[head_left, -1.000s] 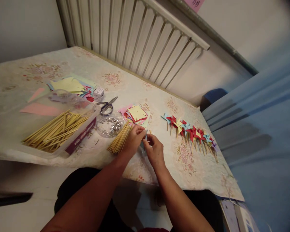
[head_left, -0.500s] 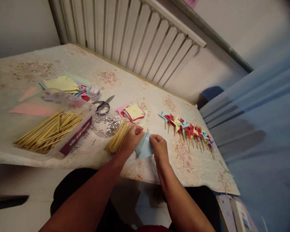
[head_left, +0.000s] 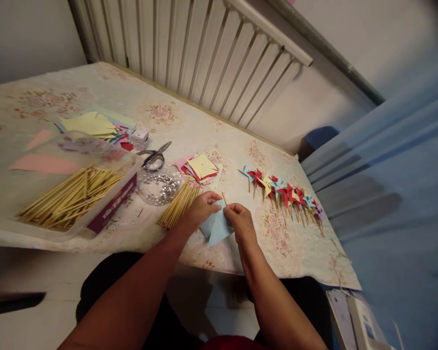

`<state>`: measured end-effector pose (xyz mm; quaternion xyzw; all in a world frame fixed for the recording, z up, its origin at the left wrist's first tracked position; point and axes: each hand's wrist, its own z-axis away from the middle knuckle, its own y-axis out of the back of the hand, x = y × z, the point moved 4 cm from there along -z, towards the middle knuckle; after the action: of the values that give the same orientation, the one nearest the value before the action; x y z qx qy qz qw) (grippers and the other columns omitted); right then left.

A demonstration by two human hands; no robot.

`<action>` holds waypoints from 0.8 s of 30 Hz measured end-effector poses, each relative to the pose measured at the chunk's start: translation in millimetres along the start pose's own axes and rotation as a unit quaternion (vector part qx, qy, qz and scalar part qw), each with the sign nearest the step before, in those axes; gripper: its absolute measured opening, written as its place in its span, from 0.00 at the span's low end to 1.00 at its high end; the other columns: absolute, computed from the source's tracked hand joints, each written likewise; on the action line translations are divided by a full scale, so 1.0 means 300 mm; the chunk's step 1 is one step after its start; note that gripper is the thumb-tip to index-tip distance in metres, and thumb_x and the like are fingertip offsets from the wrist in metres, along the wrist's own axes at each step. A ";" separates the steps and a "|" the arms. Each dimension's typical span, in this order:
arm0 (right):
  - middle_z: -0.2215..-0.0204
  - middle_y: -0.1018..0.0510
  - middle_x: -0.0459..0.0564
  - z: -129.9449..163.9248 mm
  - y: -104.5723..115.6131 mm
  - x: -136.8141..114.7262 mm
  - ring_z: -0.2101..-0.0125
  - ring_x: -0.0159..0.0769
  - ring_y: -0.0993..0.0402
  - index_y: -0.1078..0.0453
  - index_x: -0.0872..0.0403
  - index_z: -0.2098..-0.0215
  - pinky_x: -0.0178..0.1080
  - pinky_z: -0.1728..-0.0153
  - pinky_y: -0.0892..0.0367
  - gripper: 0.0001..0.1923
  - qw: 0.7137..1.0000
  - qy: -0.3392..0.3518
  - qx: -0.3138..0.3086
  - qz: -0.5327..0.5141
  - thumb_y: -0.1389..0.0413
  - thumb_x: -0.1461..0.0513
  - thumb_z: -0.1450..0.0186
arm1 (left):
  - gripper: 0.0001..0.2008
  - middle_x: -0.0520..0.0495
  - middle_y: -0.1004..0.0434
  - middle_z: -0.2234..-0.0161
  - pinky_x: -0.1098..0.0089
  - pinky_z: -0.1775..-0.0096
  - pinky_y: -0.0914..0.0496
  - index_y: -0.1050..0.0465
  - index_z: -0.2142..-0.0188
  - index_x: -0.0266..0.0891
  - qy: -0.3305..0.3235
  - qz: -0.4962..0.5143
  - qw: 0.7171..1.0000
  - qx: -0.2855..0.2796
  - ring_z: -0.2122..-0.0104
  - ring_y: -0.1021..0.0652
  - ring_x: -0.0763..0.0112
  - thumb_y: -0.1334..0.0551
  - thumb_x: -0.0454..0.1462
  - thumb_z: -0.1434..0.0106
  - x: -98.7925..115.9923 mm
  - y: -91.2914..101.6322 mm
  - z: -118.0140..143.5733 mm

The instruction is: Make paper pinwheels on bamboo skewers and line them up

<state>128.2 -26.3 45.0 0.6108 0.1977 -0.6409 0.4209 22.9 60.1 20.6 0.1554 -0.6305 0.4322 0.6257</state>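
Between my hands is a light blue paper square (head_left: 219, 229), partly folded, with a pointed corner hanging toward me. My left hand (head_left: 203, 209) pinches its upper left part with thumb and fingers. On the other side, my right hand (head_left: 240, 218) has its fingers closed on the paper's upper right part. A thin wooden stick (head_left: 224, 198) shows just beyond the paper; its lower part is hidden. Left of my left hand lies a bundle of wooden sticks (head_left: 175, 206). Beyond my hands is a stack of slit paper squares (head_left: 202, 167), yellow on top.
At the left stands a clear plastic box (head_left: 115, 206) of sticks. Near it are a round dish of metal pins (head_left: 159, 187), scissors (head_left: 155, 157), a small box (head_left: 140, 137) and yellow sheets (head_left: 89, 124). Finished pinwheels (head_left: 286, 196) lie in a row at the right.
The paper has tilted slightly and its corner hangs a little lower. More of the stick beyond it shows. My hands keep their grip, and the view has shifted slightly.
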 end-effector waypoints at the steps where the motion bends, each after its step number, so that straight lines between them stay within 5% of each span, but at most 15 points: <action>1: 0.84 0.34 0.39 0.000 0.001 -0.004 0.83 0.26 0.46 0.31 0.54 0.75 0.31 0.81 0.52 0.10 1.000 -0.003 -0.009 -0.006 0.41 0.56 0.51 | 0.15 0.50 0.26 0.72 0.73 0.73 0.37 0.31 0.65 0.37 -0.007 -0.009 1.000 0.000 0.76 0.27 0.73 0.35 0.34 0.54 -0.001 0.000 -0.001; 24: 0.85 0.32 0.39 0.000 -0.004 -0.030 0.85 0.25 0.46 0.28 0.54 0.74 0.32 0.81 0.53 0.11 0.994 -0.041 -0.031 -0.093 0.38 0.57 0.53 | 0.13 0.50 0.25 0.71 0.72 0.71 0.34 0.30 0.65 0.37 -0.024 -0.043 0.998 -0.029 0.73 0.25 0.72 0.35 0.33 0.53 0.017 -0.019 0.015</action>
<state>126.2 -23.0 53.2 0.5497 0.2565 -0.6949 0.3861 23.3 55.0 28.0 0.1745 -0.6507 0.3825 0.6323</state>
